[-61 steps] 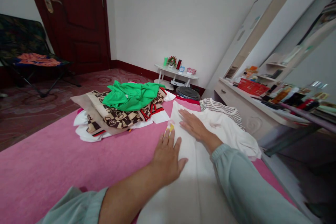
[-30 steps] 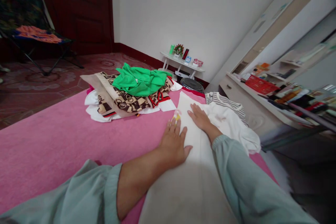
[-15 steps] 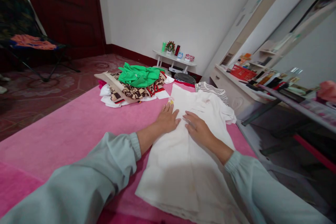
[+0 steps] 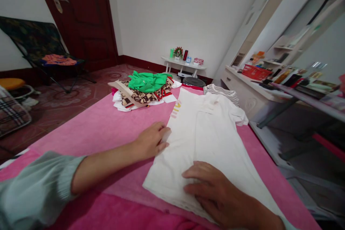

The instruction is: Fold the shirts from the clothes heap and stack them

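Observation:
A white shirt (image 4: 212, 136) lies spread lengthwise on the pink bed cover, its left side straight and a short sleeve sticking out at the upper right. Coloured print shows along its left edge. At that edge my left hand (image 4: 153, 140) has its thumb and fingers apart, the fingertips at the cloth; I cannot tell whether they press on it. My right hand (image 4: 212, 190) is over the lower part of the shirt, fingers loosely bent and parted, with no cloth gripped.
A pile of clothes (image 4: 145, 95) topped by a green garment (image 4: 147, 81) sits at the bed's far left. Beyond the shirt lies a striped garment (image 4: 222, 91). A cluttered dressing table (image 4: 242, 82) stands to the right, a folding chair (image 4: 59, 61) to the left. Pink bed cover (image 4: 99, 122) surrounds the shirt.
Both hands have come back toward me from the shirt's upper middle: the left to its left edge, the right to its lower part. The print at the edge is now uncovered.

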`<state>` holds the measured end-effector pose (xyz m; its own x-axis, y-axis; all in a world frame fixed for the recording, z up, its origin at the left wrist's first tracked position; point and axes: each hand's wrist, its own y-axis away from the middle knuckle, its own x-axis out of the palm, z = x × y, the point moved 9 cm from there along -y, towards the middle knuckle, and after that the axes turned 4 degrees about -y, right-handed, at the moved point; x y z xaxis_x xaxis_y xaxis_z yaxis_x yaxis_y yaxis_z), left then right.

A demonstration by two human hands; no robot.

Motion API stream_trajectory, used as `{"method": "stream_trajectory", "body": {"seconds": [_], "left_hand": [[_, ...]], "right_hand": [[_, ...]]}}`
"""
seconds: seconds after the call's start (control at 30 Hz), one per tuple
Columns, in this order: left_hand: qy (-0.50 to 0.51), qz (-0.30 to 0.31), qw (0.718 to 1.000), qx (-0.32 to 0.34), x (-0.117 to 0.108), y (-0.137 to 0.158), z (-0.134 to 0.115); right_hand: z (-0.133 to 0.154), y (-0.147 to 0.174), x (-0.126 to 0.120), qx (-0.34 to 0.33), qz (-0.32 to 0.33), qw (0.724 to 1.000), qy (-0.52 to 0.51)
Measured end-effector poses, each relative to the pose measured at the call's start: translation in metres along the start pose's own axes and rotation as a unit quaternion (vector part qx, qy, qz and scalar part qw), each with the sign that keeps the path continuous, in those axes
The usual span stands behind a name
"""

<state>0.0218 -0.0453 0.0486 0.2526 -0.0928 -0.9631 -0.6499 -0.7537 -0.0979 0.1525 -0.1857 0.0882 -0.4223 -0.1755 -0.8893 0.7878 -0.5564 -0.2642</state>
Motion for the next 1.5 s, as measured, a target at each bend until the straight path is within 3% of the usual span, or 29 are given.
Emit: {"method": "stream_trajectory", "body": {"seconds": [0.17,0.3,0.5,0.63,0.73,0.8,0.87,0.93,1.0,1.07,1.17,1.27,1.37,1.5], "left_hand": [[0.083,0.040,0.993,-0.080,-0.019,0.045,-0.011],[0.188,0.118,0.971,-0.092,-0.005,0.060,-0.022],[0.407,0.217,0.876,-0.145,0.021,0.072,-0.025],[0.393,0.344,0.841,-0.139,0.017,0.079,-0.038],[0.302,0.408,0.859,-0.062,-0.003,0.064,-0.058],[0.227,0.367,0.902,0.014,-0.018,0.032,-0.073],[0.153,0.266,0.950,0.061,-0.026,-0.014,-0.080],[0.086,0.145,0.984,0.056,-0.024,-0.065,-0.075],[0.044,0.043,0.997,0.039,-0.012,-0.112,-0.063],[0.030,-0.012,0.999,0.028,0.008,-0.149,-0.048],[-0.002,-0.034,0.999,0.002,0.040,-0.181,-0.029],[-0.033,-0.068,0.997,-0.014,0.055,-0.187,-0.022],[-0.042,-0.084,0.996,-0.008,0.058,-0.183,-0.024],[-0.039,-0.080,0.996,-0.007,0.058,-0.183,-0.023]], "right_hand": [[0.005,0.007,0.000,0.003,0.002,1.000,-0.010],[-0.002,0.010,0.005,0.020,0.000,1.000,-0.020],[-0.016,0.008,0.007,0.129,0.010,0.983,-0.133],[-0.021,0.012,0.004,0.178,0.013,0.972,-0.154],[-0.027,0.012,0.021,0.154,0.028,0.973,-0.171],[-0.034,0.013,0.042,0.128,0.051,0.973,-0.187],[-0.049,0.017,0.061,0.141,0.062,0.965,-0.212],[-0.063,0.024,0.069,0.181,0.068,0.952,-0.237],[-0.065,0.027,0.062,0.198,0.078,0.937,-0.275],[-0.071,0.029,0.036,0.238,0.050,0.924,-0.294],[-0.108,0.036,-0.015,0.350,-0.061,0.900,-0.255],[-0.169,0.042,-0.059,0.403,-0.164,0.879,-0.193],[-0.241,0.041,-0.108,0.392,-0.290,0.869,-0.089],[-0.321,0.021,-0.168,0.402,-0.387,0.829,0.042]]}}
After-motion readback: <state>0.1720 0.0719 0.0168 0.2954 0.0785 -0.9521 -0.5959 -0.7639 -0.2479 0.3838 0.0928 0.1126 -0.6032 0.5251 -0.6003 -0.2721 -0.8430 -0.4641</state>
